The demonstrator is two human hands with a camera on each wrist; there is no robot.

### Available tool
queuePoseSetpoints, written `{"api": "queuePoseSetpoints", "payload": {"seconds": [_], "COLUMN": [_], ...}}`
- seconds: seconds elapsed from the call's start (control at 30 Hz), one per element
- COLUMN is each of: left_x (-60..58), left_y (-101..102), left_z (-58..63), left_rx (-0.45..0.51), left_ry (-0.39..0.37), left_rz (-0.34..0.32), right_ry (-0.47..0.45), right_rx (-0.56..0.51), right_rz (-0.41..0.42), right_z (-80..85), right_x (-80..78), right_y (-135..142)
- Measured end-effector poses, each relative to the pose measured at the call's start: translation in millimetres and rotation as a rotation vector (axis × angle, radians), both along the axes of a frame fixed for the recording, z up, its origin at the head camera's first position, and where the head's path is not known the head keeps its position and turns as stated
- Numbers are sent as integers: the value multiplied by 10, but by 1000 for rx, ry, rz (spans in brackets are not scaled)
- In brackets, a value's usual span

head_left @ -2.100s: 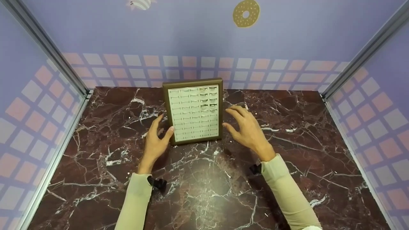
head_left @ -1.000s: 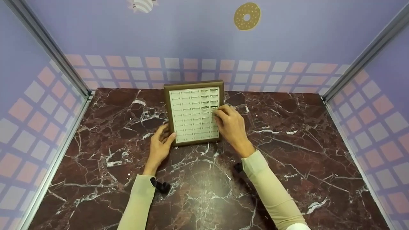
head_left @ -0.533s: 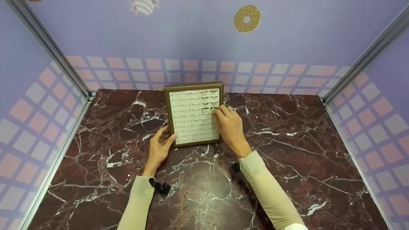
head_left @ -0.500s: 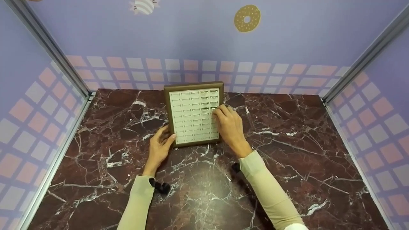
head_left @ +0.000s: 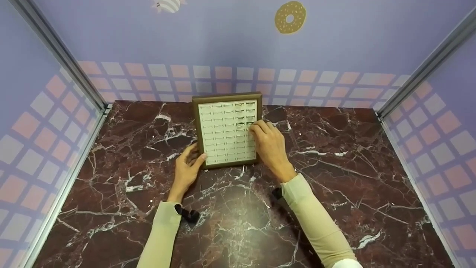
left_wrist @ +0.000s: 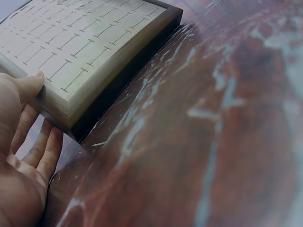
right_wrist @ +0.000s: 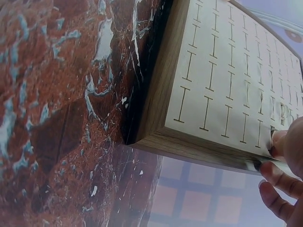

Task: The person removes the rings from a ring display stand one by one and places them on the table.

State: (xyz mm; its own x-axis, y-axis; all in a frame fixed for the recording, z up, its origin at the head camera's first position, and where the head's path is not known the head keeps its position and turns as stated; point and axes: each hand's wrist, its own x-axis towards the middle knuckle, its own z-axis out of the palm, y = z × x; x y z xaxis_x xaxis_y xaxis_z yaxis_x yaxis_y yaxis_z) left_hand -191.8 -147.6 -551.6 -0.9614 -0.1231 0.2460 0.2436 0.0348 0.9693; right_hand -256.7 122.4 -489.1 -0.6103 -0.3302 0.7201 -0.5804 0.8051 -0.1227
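A ring display tray [head_left: 228, 149] with a brown wood-like frame and a pale slotted pad stands tilted on the tabletop. Several rings [head_left: 240, 111] sit in its upper right slots. My left hand [head_left: 187, 167] grips the lower left edge, thumb [left_wrist: 33, 85] on the front of the frame and fingers behind. At the tray's right side, my right hand [head_left: 270, 147] has thumb and forefinger together over a slot of the right-hand column. The right wrist view shows a small dark ring [right_wrist: 272, 135] by the thumb tip, mostly hidden by the fingers.
The tabletop is dark red marble pattern [head_left: 130, 178] with white veins. Behind it rises a lilac back wall [head_left: 230, 44] with pink and white squares, and side walls with metal edge strips [head_left: 401, 163] close in left and right. Black wrist cameras [head_left: 188, 214] are strapped to the sleeves.
From two seconds ago, my right hand has moved left from beside the tray onto its right column and closed its fingertips there. My left hand has slid slightly down and tightened around the edge.
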Motion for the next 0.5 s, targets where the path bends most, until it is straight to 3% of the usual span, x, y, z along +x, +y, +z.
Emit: {"api": "queuePoseSetpoints", "payload": {"seconds": [0.5], "left_x": [5], "left_y": [1], "left_z": [5], "left_rx": [0], "left_ry": [-10], "left_rz": [2], "right_ry": [-8], "right_rx": [-35], "right_rz": [27], "right_z": [27], "right_x": [87], "right_y": [43]}}
